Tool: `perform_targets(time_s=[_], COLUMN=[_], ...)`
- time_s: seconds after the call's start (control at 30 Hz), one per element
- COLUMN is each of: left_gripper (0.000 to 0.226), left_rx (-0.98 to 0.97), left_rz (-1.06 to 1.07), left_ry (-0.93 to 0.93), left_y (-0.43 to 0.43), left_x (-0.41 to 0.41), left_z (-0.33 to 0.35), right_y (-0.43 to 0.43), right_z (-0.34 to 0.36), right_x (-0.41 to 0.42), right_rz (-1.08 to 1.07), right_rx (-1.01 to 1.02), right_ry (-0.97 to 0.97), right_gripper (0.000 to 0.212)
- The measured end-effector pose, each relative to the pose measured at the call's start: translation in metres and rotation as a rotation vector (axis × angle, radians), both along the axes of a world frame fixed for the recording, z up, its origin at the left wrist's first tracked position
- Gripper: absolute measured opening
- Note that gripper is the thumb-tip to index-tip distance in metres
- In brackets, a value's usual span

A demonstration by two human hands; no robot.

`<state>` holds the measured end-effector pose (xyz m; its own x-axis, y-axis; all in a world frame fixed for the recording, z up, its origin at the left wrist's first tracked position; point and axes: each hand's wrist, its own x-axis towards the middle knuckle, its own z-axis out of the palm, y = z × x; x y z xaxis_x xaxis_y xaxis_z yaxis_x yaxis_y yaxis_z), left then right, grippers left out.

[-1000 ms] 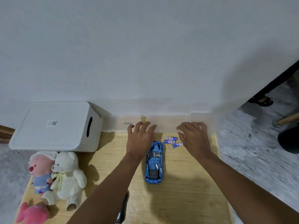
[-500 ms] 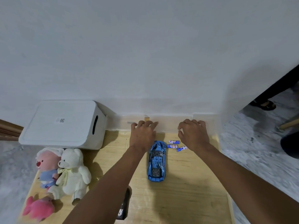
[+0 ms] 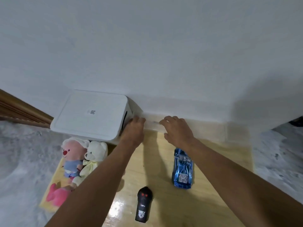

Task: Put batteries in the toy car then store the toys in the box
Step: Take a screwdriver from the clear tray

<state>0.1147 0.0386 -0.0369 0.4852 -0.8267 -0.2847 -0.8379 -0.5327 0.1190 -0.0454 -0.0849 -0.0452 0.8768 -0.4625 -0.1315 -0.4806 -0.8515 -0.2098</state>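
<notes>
No words or numbers can be read. The white box [image 3: 91, 122] carries 1 small label [image 3: 93, 112] with a square code near the middle of its lid, too blurred to decipher. The black remote [image 3: 144, 200], well in front of the box, shows a pale emblem [image 3: 142, 213] and tiny illegible print.

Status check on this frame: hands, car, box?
Both hands empty: left hand at box side, right hand hovering. Toy car untouched on table. Box lid on; batteries unseen.
</notes>
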Motion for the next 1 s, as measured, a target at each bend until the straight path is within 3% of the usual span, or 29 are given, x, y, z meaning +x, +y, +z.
perform_targets(time_s=[0.33,0.5,0.8,1.0], left_gripper=[0.044,0.042,0.044,0.04], left_rx=[0.052,0.047,0.001,-0.025], left_rz=[-0.18,-0.202,-0.199,-0.147], left_ry=[-0.256,-0.244,-0.208,-0.185], left_y=[-0.006,-0.006,-0.008,-0.004], left_x=[0.007,0.005,0.007,0.006], left_z=[0.001,-0.001,-0.004,-0.011], right_y=[0.024,0.03,0.028,0.028], right_z=[-0.018,-0.016,-0.007,0.001], right_x=[0.027,0.03,0.032,0.03], right_rz=[-0.069,-0.062,-0.079,-0.094], right_rx=[-0.366,-0.333,-0.239,-0.235], right_ry=[0.05,0.15,0.133,0.094], right_gripper=[0.056,0.061,0.06,0.037])
